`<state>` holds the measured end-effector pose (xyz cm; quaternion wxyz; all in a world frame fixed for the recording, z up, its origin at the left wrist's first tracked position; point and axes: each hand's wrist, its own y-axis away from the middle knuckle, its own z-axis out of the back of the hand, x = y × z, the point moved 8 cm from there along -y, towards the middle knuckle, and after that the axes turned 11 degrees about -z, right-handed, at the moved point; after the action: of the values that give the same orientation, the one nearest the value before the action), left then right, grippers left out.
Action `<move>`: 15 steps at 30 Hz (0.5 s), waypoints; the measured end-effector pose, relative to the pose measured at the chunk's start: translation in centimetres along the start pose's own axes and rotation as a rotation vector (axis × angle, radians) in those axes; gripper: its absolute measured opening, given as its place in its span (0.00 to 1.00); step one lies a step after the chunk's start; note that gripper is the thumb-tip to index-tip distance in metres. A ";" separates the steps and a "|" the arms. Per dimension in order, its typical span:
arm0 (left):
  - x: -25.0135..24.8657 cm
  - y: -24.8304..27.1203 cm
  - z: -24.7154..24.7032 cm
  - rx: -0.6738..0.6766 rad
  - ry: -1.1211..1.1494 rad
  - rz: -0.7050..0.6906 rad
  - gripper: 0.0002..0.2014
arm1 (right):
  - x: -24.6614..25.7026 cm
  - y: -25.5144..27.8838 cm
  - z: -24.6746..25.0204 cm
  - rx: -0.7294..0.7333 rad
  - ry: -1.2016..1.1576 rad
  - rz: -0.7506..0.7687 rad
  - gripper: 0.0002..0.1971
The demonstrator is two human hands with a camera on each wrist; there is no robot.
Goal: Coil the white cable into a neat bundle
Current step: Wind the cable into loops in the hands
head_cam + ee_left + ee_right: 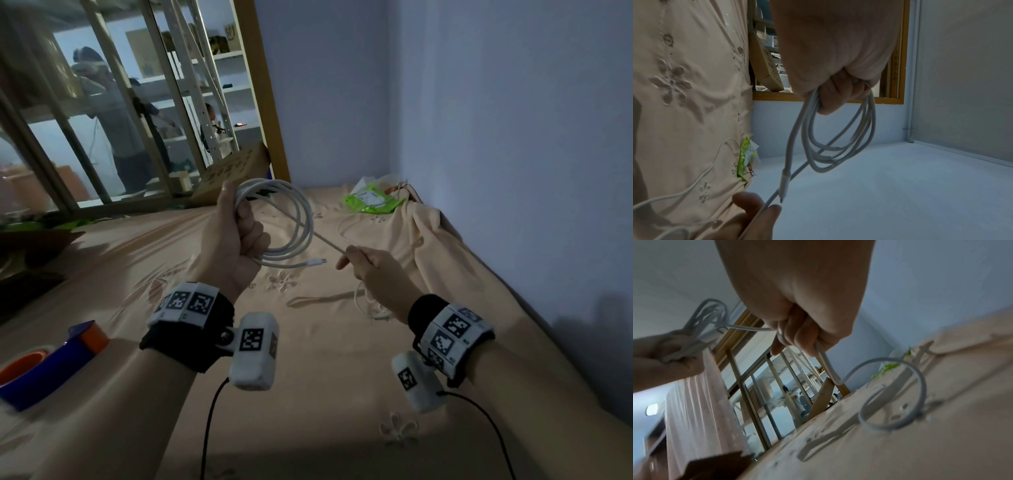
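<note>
My left hand [236,236] is raised above the bed and grips several loops of the white cable [301,219] in a fist; the same bundle [838,142] hangs below the fingers in the left wrist view. A plug end [317,262] sticks out from the bottom of the coil. A straight stretch of cable runs from the coil to my right hand [370,269], which holds it between curled fingers [797,335]. Beyond that hand the loose cable [898,395] curls in a loop on the sheet.
The bed is covered with a peach embroidered sheet [308,377]. A green packet [371,202] lies by the far wall corner. A blue and orange tape dispenser [44,363] sits at the left edge. A cardboard box [233,171] leans against the glass partition [120,102].
</note>
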<state>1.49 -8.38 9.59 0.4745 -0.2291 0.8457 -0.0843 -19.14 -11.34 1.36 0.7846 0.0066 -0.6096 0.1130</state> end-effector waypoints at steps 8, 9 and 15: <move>2.4 0.2 -0.3 -0.148 0.128 0.007 0.26 | 0.7 1.1 -3.8 0.251 -0.595 -0.108 0.22; 2.7 0.4 -0.3 -0.158 0.131 0.014 0.26 | 1.0 1.3 -3.9 0.236 -0.621 -0.105 0.22; 4.5 1.3 -1.4 -0.172 0.169 0.029 0.26 | 1.1 1.2 -3.2 0.078 -0.842 -0.169 0.16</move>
<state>-2.01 -9.45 6.46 0.3811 -0.2488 0.8901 -0.0234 -16.01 -9.49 1.45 0.4730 0.1315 -0.8692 0.0587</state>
